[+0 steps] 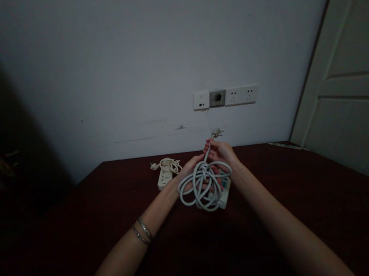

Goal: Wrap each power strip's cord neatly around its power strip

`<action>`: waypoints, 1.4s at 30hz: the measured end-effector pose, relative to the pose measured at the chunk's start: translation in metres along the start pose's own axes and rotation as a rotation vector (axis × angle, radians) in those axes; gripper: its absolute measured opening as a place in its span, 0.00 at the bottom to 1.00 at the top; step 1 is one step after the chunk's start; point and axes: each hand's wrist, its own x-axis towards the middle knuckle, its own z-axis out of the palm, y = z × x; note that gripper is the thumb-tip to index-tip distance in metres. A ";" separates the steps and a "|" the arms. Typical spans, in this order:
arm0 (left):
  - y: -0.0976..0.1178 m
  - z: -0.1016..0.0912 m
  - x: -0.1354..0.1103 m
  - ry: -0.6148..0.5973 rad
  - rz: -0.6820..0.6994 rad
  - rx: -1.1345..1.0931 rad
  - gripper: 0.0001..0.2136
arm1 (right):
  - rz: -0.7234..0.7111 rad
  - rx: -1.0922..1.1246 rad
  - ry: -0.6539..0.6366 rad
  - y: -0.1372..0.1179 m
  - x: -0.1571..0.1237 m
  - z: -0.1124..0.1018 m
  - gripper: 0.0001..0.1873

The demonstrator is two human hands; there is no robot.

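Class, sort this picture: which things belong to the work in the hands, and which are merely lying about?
In hand: left hand, right hand, coiled white cable, its plug, power strip under the coil.

Lying about: second strip with its cord on the table, wall sockets, door.

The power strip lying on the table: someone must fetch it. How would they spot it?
Find the dark red table, then its far edge below the white wall sockets. Just left of the left hand lies a pale power strip, flat, its short cord coiled on top. Nobody touches it, unlike the other strip, whose looped grey cord the right hand grips.
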 end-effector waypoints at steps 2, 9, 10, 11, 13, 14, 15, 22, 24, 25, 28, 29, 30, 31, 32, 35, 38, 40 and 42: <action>0.000 -0.004 0.003 0.038 0.046 0.022 0.17 | -0.015 0.029 0.006 -0.007 -0.003 0.002 0.12; 0.007 -0.011 -0.004 -0.038 0.109 0.144 0.20 | -0.109 0.025 -0.060 -0.013 -0.019 0.013 0.11; 0.008 -0.012 -0.006 -0.052 0.120 0.183 0.18 | -0.131 0.016 -0.076 -0.011 -0.021 0.015 0.10; 0.010 -0.014 -0.007 -0.067 0.136 0.234 0.16 | -0.150 0.007 -0.090 -0.010 -0.023 0.016 0.08; 0.013 -0.017 -0.010 -0.101 0.165 0.356 0.15 | -0.204 -0.027 -0.107 -0.006 -0.025 0.019 0.06; 0.015 -0.018 -0.012 -0.108 0.181 0.413 0.15 | -0.248 -0.054 -0.110 -0.004 -0.026 0.020 0.06; 0.017 -0.020 -0.014 -0.100 0.200 0.464 0.16 | -0.301 -0.084 -0.111 -0.002 -0.026 0.021 0.07; 0.033 -0.002 -0.037 0.089 0.341 1.087 0.15 | -0.615 -0.103 -0.108 0.009 -0.027 0.026 0.10; 0.031 0.010 -0.044 0.155 0.453 1.301 0.17 | -0.653 -0.076 -0.100 0.010 -0.029 0.027 0.10; 0.029 0.015 -0.046 0.189 0.502 1.369 0.18 | -0.665 -0.072 -0.094 0.010 -0.029 0.027 0.10; 0.018 0.026 -0.048 0.331 0.552 1.497 0.24 | -0.672 -0.102 -0.104 0.009 -0.032 0.027 0.11; 0.015 0.027 -0.046 0.370 0.549 1.511 0.24 | -0.670 -0.121 -0.117 0.008 -0.032 0.027 0.12; 0.012 0.028 -0.045 0.391 0.545 1.508 0.25 | -0.667 -0.142 -0.129 0.007 -0.033 0.026 0.12; 0.010 0.027 -0.043 0.393 0.539 1.493 0.24 | -0.664 -0.162 -0.139 0.006 -0.033 0.026 0.13; 0.008 0.027 -0.042 0.379 0.531 1.472 0.24 | -0.662 -0.181 -0.144 0.005 -0.033 0.026 0.14; 0.008 0.024 -0.040 0.326 0.506 1.421 0.22 | -0.658 -0.227 -0.158 0.003 -0.033 0.024 0.15; 0.009 0.020 -0.039 0.259 0.560 1.371 0.19 | -0.674 -0.247 -0.144 -0.001 -0.029 0.019 0.15; 0.009 0.017 -0.037 0.213 0.608 1.315 0.19 | -0.685 -0.254 -0.095 -0.005 -0.024 0.015 0.16; 0.009 0.013 -0.035 0.167 0.621 1.244 0.20 | -0.697 -0.260 -0.035 -0.008 -0.017 0.009 0.17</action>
